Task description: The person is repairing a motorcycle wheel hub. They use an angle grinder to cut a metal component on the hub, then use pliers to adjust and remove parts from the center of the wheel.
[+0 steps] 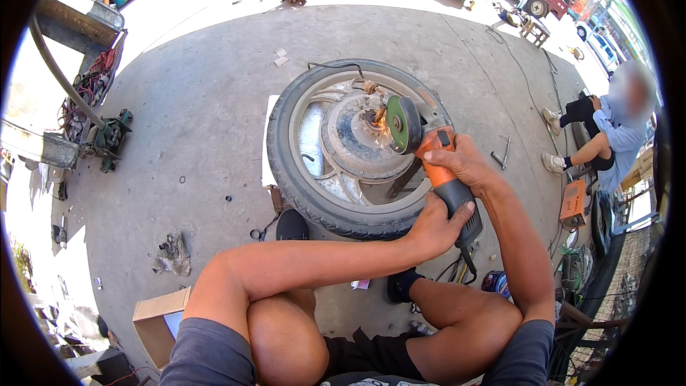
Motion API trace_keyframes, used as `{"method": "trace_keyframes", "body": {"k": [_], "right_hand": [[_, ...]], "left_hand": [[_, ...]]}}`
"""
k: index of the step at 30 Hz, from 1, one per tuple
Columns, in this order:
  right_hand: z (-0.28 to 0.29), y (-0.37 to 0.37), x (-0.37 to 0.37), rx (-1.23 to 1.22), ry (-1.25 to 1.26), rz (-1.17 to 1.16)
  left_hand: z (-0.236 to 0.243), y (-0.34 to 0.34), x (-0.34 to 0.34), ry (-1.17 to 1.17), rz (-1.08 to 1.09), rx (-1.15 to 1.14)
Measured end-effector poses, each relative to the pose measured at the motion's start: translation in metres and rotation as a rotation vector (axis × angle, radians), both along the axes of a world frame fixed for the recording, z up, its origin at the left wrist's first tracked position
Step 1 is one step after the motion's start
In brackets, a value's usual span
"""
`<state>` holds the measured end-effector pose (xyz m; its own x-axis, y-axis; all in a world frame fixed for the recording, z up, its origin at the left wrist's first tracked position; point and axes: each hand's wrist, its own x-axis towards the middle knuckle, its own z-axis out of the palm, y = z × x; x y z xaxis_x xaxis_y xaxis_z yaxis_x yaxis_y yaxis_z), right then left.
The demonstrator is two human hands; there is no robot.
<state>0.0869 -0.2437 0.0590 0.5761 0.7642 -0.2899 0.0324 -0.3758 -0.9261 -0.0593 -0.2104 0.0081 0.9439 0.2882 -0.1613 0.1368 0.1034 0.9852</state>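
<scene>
An orange and black angle grinder (444,164) is gripped in both my hands. My right hand (464,166) wraps round its front body near the switch. Lower down, my left hand (437,227) holds the dark rear end, by the cord. The green grinding disc (401,125) meets the axle (371,116) at the hub, and orange sparks show there. Under it lies a wheel (300,196) with a black tyre and silver spokes, flat before me. A dark cable (336,66) curves out from the hub over the tyre's far side.
A seated person (607,129) is at the right, near an orange box (573,204). A wrench (506,151) lies right of the wheel. An open cardboard box (153,329) and a crumpled rag (172,254) are at left. A green metal stand (107,139) stands farther left.
</scene>
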Motion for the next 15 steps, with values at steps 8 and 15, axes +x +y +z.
{"method": "trace_keyframes", "body": {"k": [8,15], "right_hand": [[0.0016,-0.0003,0.0008,-0.011,-0.003,-0.005],[0.0019,0.0011,0.0006,0.000,-0.010,0.008]], "left_hand": [[0.0028,0.0003,0.0005,0.005,-0.010,-0.032],[-0.0026,-0.0020,0.0026,0.012,0.001,0.010]]}}
